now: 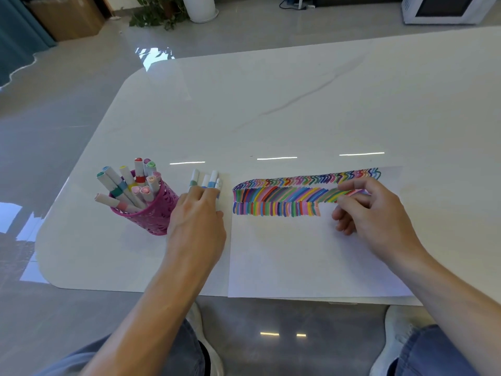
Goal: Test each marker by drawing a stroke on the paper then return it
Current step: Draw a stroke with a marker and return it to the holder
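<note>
Nearest to the camera, the paper [298, 256] lies at the table [298, 104] edge, its lower part bare and its top filled with rows of coloured strokes [284, 196]. Further up, the right hand [374, 213] rests on the sheet with fingers curled narrow; a pink marker seems pinched there, but it cannot be told for sure. The left hand [198, 221] lies just beside the paper's left edge, its fingers pressed flat on a few loose markers [206, 180] lying on the table. Behind it stands the pink holder [154, 213], leaning and full of markers [130, 183]. By judgement, the risk is that the left hand pushes against the holder, which is touching or almost touching it, and tips it, or that the loose markers roll away
</note>
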